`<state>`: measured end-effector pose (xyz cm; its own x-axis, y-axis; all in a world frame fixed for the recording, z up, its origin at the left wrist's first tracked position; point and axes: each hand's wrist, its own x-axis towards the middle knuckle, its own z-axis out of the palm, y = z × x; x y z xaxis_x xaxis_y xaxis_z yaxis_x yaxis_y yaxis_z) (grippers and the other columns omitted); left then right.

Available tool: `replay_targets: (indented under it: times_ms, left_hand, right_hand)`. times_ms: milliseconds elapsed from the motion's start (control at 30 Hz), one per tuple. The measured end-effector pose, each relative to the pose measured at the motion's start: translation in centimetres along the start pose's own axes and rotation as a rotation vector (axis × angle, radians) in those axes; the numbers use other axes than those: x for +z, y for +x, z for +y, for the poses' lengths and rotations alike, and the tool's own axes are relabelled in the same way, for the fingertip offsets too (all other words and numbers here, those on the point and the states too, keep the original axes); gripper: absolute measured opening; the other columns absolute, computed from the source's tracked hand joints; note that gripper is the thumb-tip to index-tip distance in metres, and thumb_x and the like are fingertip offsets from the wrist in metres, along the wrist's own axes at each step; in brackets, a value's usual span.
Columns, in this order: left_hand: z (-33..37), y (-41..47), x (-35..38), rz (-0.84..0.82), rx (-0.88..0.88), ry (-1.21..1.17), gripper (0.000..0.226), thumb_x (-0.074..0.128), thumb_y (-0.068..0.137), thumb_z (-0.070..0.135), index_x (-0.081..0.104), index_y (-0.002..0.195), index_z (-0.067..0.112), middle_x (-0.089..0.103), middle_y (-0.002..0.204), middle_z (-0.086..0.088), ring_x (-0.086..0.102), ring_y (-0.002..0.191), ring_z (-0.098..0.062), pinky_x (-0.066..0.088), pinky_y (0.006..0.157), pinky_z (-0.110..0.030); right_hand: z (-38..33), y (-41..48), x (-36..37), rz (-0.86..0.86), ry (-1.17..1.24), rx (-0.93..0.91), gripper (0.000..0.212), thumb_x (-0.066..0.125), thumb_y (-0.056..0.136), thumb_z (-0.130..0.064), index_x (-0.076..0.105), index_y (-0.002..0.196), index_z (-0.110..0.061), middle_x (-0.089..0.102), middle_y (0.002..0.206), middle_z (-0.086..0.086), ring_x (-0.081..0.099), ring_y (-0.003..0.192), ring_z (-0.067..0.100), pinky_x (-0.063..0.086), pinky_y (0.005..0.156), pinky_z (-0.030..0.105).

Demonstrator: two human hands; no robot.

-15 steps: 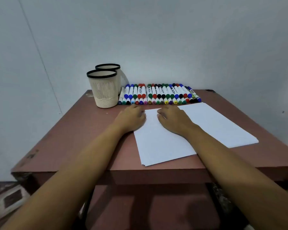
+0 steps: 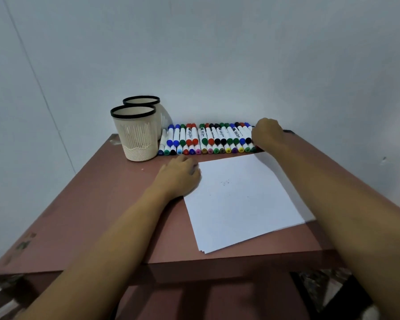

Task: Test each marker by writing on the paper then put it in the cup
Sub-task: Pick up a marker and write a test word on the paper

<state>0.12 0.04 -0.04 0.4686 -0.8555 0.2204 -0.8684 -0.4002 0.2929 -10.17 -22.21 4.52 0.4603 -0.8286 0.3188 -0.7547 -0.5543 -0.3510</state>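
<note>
A row of markers (image 2: 208,140) lies along the far edge of the reddish-brown table (image 2: 97,204), hard against the pale wall (image 2: 217,54). They are white-barrelled and capped in blue, green, red, black and other colours, packed side by side and touching. They seem to sit in two layers: the upper ones show round coloured caps, and below them a line of smaller ends faces the front in pink, yellow, purple and green. Some barrels carry dark lettering too small to read.

At the left end of the row stands a cream cup (image 2: 138,132), a slotted plastic holder with a black rim and a woven-looking base, upright and just beside the first marker. A second cup (image 2: 146,102) of the same kind stands behind it, against the wall.

In front of the row lies a small stack of white paper (image 2: 243,202), turned at a slant, with a few faint dark specks near its middle.

The right hand (image 2: 267,135) rests over the right end of the row with its fingers curled down onto the markers; I cannot tell whether it grips one. The left hand (image 2: 179,175) lies flat and palm down, fingers loosely spread, at the paper's left edge just in front of the row.
</note>
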Motion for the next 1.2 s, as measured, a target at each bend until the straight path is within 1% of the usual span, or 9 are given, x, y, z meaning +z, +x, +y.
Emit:
replay_targets:
  times_ms: [167, 267, 367, 467, 633, 767, 933, 1033, 1200]
  left_hand:
    - [0.0, 0.2, 0.1, 0.001, 0.009, 0.003, 0.036, 0.035, 0.098, 0.031, 0.05, 0.127, 0.016, 0.047, 0.13, -0.004, 0.045, 0.117, -0.019, 0.036, 0.099, -0.039]
    - [0.0, 0.2, 0.1, 0.003, 0.008, 0.003, 0.036, 0.035, 0.098, 0.031, 0.05, 0.127, 0.017, 0.047, 0.13, -0.004, 0.045, 0.117, -0.019, 0.035, 0.099, -0.039]
    - [0.0, 0.2, 0.1, 0.001, 0.009, 0.014, 0.037, 0.035, 0.098, 0.032, 0.049, 0.128, 0.017, 0.046, 0.132, -0.003, 0.044, 0.118, -0.019, 0.035, 0.1, -0.039]
    - [0.0, 0.2, 0.0, -0.002, 0.009, 0.015, 0.037, 0.035, 0.097, 0.032, 0.048, 0.129, 0.017, 0.045, 0.133, -0.003, 0.043, 0.119, -0.019, 0.034, 0.1, -0.039]
    - [-0.1, 0.4, 0.0, -0.022, -0.035, -0.022, 0.04, 0.034, 0.097, 0.036, 0.047, 0.131, 0.018, 0.045, 0.134, -0.003, 0.042, 0.122, -0.02, 0.033, 0.104, -0.043]
    - [-0.2, 0.7, -0.1, 0.094, -0.074, -0.267, 0.043, 0.04, 0.097, 0.032, 0.041, 0.137, 0.017, 0.04, 0.14, -0.007, 0.038, 0.128, -0.021, 0.03, 0.108, -0.037]
    - [-0.1, 0.2, -0.6, 0.454, 0.042, -0.228, 0.054, 0.057, 0.091, 0.022, 0.038, 0.14, 0.008, 0.034, 0.141, -0.018, 0.033, 0.132, -0.032, 0.03, 0.107, -0.039]
    - [-0.5, 0.3, -0.5, 0.436, 0.135, -0.122, 0.06, 0.059, 0.087, 0.035, 0.042, 0.137, 0.007, 0.044, 0.135, -0.018, 0.042, 0.126, -0.032, 0.036, 0.1, -0.042]
    - [0.2, 0.0, -0.7, 0.374, 0.124, 0.066, 0.02, 0.043, 0.096, 0.027, 0.055, 0.105, 0.013, 0.051, 0.085, 0.003, 0.054, 0.087, -0.024, 0.027, 0.074, -0.032]
  right_hand:
    - [0.6, 1.2, 0.6, -0.103, -0.091, 0.095, 0.009, 0.047, 0.091, -0.01, 0.051, 0.098, -0.007, 0.056, 0.117, 0.018, 0.055, 0.104, 0.031, 0.038, 0.075, 0.033]
    - [0.8, 1.6, 1.2, -0.121, -0.059, 0.122, 0.004, 0.049, 0.089, -0.009, 0.047, 0.091, -0.007, 0.055, 0.105, 0.014, 0.05, 0.083, 0.023, 0.039, 0.068, 0.031]
    - [1.2, 2.1, 1.5, -0.084, -0.016, 0.142, 0.025, 0.052, 0.088, -0.008, 0.036, 0.068, -0.009, 0.047, 0.075, 0.006, 0.04, 0.059, 0.016, 0.031, 0.049, 0.026]
    - [1.5, 1.9, 1.5, -0.038, 0.021, 0.135, 0.031, 0.051, 0.088, -0.006, 0.033, 0.064, -0.011, 0.04, 0.065, 0.004, 0.038, 0.057, 0.016, 0.027, 0.047, 0.026]
    - [1.2, 0.8, 0.9, 0.209, 0.176, 0.138, 0.019, 0.048, 0.093, -0.012, 0.053, 0.081, 0.001, 0.058, 0.094, 0.017, 0.048, 0.075, 0.025, 0.035, 0.061, 0.031]
    - [-1.1, -1.5, -1.2, 0.318, 0.464, 0.026, 0.024, 0.048, 0.093, -0.015, 0.06, 0.097, 0.005, 0.061, 0.1, 0.021, 0.048, 0.073, 0.02, 0.032, 0.052, 0.027]
    - [-4.6, -6.9, -2.4, 0.13, 0.756, -0.108, 0.018, 0.053, 0.088, -0.014, 0.061, 0.084, 0.001, 0.051, 0.067, 0.003, 0.039, 0.055, 0.011, 0.03, 0.042, 0.012]
    - [-5.7, -9.0, -1.5, 0.031, 0.875, -0.105, 0.024, 0.051, 0.089, -0.013, 0.047, 0.066, -0.007, 0.035, 0.057, -0.001, 0.029, 0.051, 0.011, 0.024, 0.04, 0.016]
    - [-6.6, -10.5, -0.4, -0.134, 1.264, 0.092, 0.029, 0.049, 0.097, -0.029, 0.046, 0.072, -0.013, 0.041, 0.058, 0.0, 0.039, 0.05, 0.013, 0.031, 0.05, 0.025]
